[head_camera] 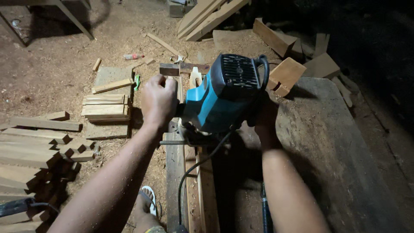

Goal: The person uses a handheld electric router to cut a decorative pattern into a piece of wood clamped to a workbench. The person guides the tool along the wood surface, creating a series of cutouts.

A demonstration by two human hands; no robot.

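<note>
A teal and black electric router (224, 92) stands on a narrow wooden strip (202, 190) that runs along the workbench (327, 142). My left hand (158, 100) is closed around the router's left side handle. In the shadow on the tool's right side, my right hand (263, 116) grips the other handle. The router's black power cord (194, 166) trails down toward me over the strip. The cutter under the tool is hidden.
Stacks of cut wood slats (105, 107) and longer planks (30, 151) lie on the sawdust floor at left. Wood blocks (286, 73) and boards (207, 15) sit beyond the bench. A sandalled foot (148, 203) shows below. The right side is dark.
</note>
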